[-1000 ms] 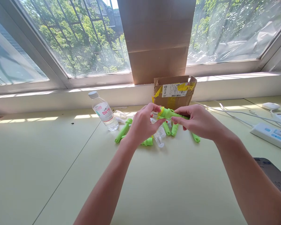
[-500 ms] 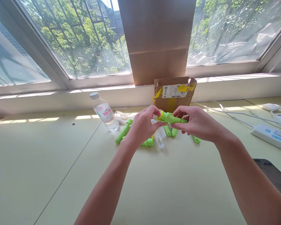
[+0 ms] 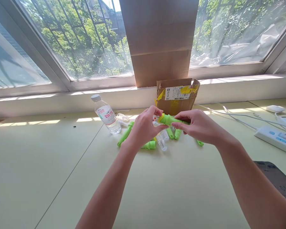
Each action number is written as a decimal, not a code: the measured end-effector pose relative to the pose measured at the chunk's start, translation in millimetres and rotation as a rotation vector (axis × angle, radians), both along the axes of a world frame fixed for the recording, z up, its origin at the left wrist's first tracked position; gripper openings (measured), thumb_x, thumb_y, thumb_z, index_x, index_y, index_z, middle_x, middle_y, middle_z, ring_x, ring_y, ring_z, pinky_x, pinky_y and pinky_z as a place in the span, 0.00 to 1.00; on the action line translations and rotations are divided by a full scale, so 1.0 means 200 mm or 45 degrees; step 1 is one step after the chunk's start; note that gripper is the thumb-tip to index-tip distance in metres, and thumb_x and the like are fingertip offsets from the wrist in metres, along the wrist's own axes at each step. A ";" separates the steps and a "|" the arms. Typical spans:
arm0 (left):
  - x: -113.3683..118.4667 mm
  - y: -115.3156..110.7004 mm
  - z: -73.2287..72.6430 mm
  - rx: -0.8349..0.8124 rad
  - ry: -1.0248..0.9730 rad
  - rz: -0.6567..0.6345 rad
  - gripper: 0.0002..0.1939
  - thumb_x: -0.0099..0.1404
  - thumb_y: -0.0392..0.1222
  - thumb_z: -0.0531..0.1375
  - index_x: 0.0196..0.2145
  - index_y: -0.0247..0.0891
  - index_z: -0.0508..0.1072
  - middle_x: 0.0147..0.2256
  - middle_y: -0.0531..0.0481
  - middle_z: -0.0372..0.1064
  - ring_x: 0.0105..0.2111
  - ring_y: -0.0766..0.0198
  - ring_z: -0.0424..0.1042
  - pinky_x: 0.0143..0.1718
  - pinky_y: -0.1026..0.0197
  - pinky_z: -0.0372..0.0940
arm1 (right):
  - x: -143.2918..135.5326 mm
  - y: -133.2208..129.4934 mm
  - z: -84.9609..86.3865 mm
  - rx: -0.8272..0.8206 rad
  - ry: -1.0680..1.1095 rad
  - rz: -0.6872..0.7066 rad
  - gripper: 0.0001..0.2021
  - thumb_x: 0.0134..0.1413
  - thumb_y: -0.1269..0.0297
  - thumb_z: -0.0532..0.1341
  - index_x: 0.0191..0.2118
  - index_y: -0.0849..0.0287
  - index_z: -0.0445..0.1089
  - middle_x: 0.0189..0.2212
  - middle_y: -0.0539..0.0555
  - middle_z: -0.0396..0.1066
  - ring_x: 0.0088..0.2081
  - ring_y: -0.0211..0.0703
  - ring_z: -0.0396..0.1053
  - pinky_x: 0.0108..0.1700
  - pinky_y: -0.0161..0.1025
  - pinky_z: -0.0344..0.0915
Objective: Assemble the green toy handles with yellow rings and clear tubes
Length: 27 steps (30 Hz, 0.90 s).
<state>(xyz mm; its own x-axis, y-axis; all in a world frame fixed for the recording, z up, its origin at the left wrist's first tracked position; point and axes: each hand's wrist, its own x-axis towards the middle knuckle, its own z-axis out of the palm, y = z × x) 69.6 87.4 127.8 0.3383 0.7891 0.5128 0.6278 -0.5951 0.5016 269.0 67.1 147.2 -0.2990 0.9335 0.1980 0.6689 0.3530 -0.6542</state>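
Since the frame half a second ago, the right hand [image 3: 197, 125] is shifting its grip, its thumb now pressing higher along the near side of a green tube [image 3: 167, 119]. Molded in smooth plastic, the tube is showing raised collars, a bright yellow rim [image 3: 161, 118] at its left end and a slimmer handle running right, partly hidden by fingers. The left hand [image 3: 146, 125] is curling thumb and fingers around the rimmed end; the right is closing thumb and fingertips around the handle. Between them, the tube is lying almost level above the desk [image 3: 176, 190], toward its far edge, before a creased cardboard box [image 3: 175, 105]. Below, ribbed clear plastic pieces [image 3: 162, 144] and other green tubes [image 3: 125, 135] are lying scattered, with a clear bottle [image 3: 107, 117] standing to their left.
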 end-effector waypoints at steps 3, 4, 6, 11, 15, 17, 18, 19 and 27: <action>0.00 -0.01 0.01 -0.034 0.001 -0.033 0.16 0.54 0.46 0.64 0.36 0.41 0.62 0.41 0.52 0.72 0.32 0.65 0.71 0.32 0.61 0.66 | 0.00 0.00 -0.01 -0.018 -0.005 0.033 0.14 0.48 0.50 0.60 0.32 0.56 0.71 0.23 0.50 0.69 0.23 0.39 0.64 0.22 0.36 0.52; 0.00 -0.02 0.01 -0.041 0.000 -0.040 0.16 0.55 0.46 0.64 0.36 0.41 0.62 0.40 0.52 0.72 0.32 0.65 0.71 0.31 0.61 0.65 | 0.01 0.00 -0.02 -0.019 -0.012 0.042 0.13 0.48 0.51 0.61 0.33 0.56 0.70 0.23 0.50 0.69 0.23 0.39 0.64 0.22 0.35 0.53; 0.00 -0.03 0.02 -0.040 -0.001 -0.038 0.16 0.55 0.46 0.64 0.37 0.41 0.63 0.39 0.52 0.72 0.31 0.65 0.71 0.29 0.62 0.65 | 0.01 0.01 -0.03 -0.009 -0.015 0.038 0.12 0.46 0.54 0.63 0.34 0.55 0.69 0.25 0.49 0.70 0.24 0.39 0.64 0.22 0.34 0.53; -0.01 -0.03 0.02 0.002 0.017 -0.012 0.14 0.55 0.46 0.64 0.34 0.40 0.62 0.37 0.52 0.72 0.31 0.64 0.70 0.28 0.63 0.63 | 0.01 0.02 -0.04 0.045 -0.015 -0.023 0.10 0.45 0.57 0.62 0.33 0.55 0.66 0.28 0.50 0.70 0.26 0.39 0.65 0.22 0.34 0.53; -0.01 -0.03 0.03 0.040 0.036 -0.004 0.14 0.55 0.46 0.64 0.32 0.40 0.62 0.36 0.53 0.72 0.30 0.65 0.70 0.28 0.63 0.63 | 0.00 0.01 -0.02 0.069 -0.011 -0.018 0.07 0.46 0.59 0.61 0.31 0.56 0.68 0.25 0.49 0.70 0.25 0.39 0.65 0.24 0.35 0.54; 0.00 -0.03 0.02 0.046 0.045 -0.001 0.13 0.55 0.46 0.64 0.31 0.40 0.62 0.36 0.52 0.72 0.31 0.64 0.71 0.29 0.62 0.64 | 0.00 0.01 -0.01 0.093 -0.021 -0.025 0.06 0.47 0.59 0.61 0.30 0.55 0.68 0.24 0.49 0.70 0.25 0.39 0.64 0.24 0.35 0.54; 0.00 -0.03 0.02 0.048 0.048 0.001 0.13 0.55 0.46 0.64 0.31 0.40 0.62 0.37 0.52 0.72 0.32 0.63 0.71 0.30 0.62 0.64 | 0.00 0.01 -0.02 0.109 -0.030 -0.033 0.06 0.47 0.59 0.61 0.30 0.55 0.69 0.24 0.48 0.70 0.25 0.38 0.64 0.25 0.35 0.54; 0.00 -0.03 0.02 0.047 0.050 0.001 0.13 0.55 0.45 0.64 0.31 0.40 0.62 0.37 0.52 0.72 0.33 0.63 0.72 0.31 0.61 0.65 | 0.00 0.01 -0.02 0.126 -0.040 -0.042 0.06 0.47 0.59 0.61 0.30 0.55 0.69 0.24 0.48 0.70 0.25 0.38 0.64 0.25 0.35 0.54; -0.01 -0.03 0.02 0.049 0.025 0.009 0.14 0.56 0.47 0.63 0.32 0.40 0.62 0.38 0.50 0.72 0.37 0.60 0.73 0.36 0.58 0.67 | -0.02 0.00 -0.02 0.096 -0.051 -0.046 0.10 0.51 0.54 0.58 0.33 0.55 0.71 0.25 0.49 0.70 0.23 0.37 0.61 0.23 0.35 0.51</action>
<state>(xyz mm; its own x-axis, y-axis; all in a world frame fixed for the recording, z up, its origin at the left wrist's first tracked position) 68.4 82.2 131.5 0.3430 0.7714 0.5361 0.6420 -0.6091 0.4657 266.0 67.4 142.3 -0.2742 0.9268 0.2567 0.7071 0.3752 -0.5993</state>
